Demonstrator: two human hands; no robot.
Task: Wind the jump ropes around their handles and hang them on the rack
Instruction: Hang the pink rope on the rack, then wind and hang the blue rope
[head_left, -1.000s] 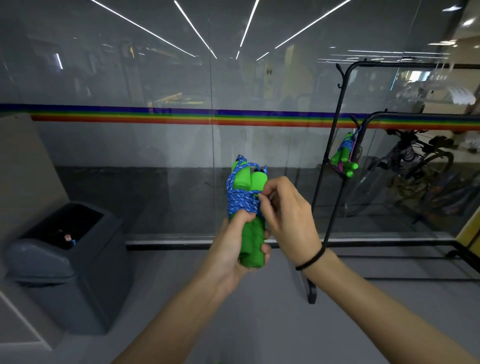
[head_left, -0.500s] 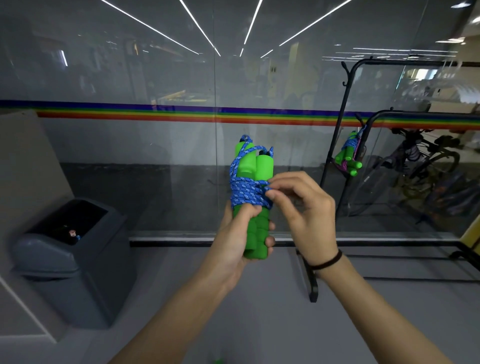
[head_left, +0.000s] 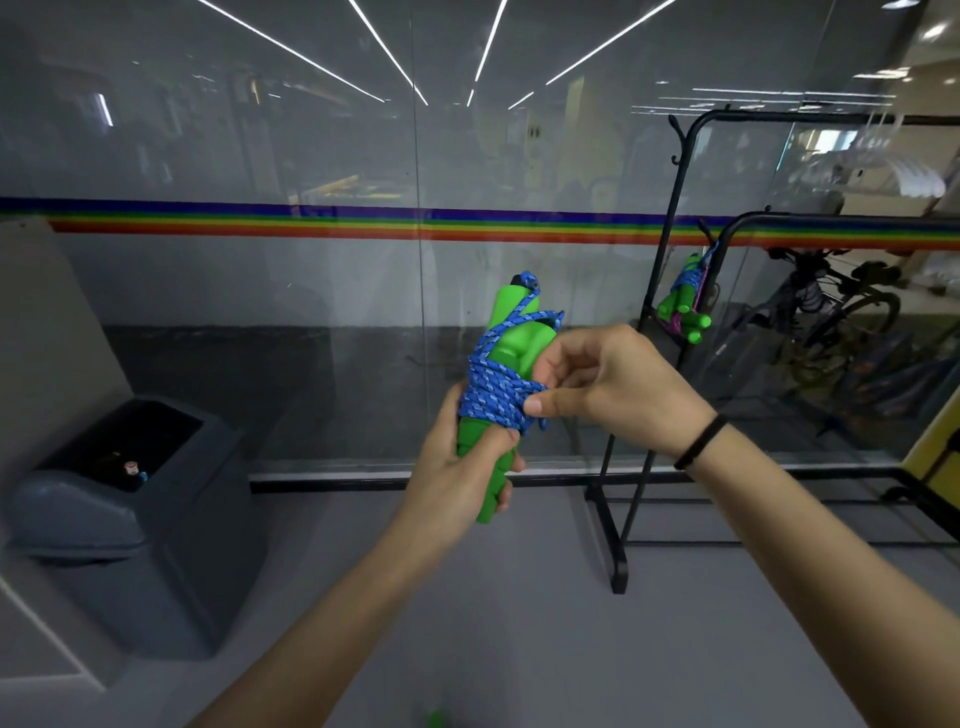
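I hold a jump rope (head_left: 498, 389) upright at chest height: two green foam handles side by side with blue-and-white cord wound round their upper half. My left hand (head_left: 457, 473) grips the lower part of the handles. My right hand (head_left: 602, 384) pinches the cord at the right side of the winding, thumb and fingers pressed on it. A black metal rack (head_left: 670, 218) stands at the right, against the glass. Another wound rope bundle (head_left: 685, 301) with green handles hangs on one of its hooks.
A grey waste bin (head_left: 130, 525) stands on the floor at the left, below a beige wall block. A glass wall with a rainbow stripe (head_left: 363, 226) runs across ahead. Bicycles (head_left: 831, 312) are parked behind the glass at the right. Something small and green (head_left: 435, 719) lies at the bottom edge.
The bundle has tilted slightly to the right and my right hand has shifted round to its right side, still working the cord. My left hand keeps its grip.
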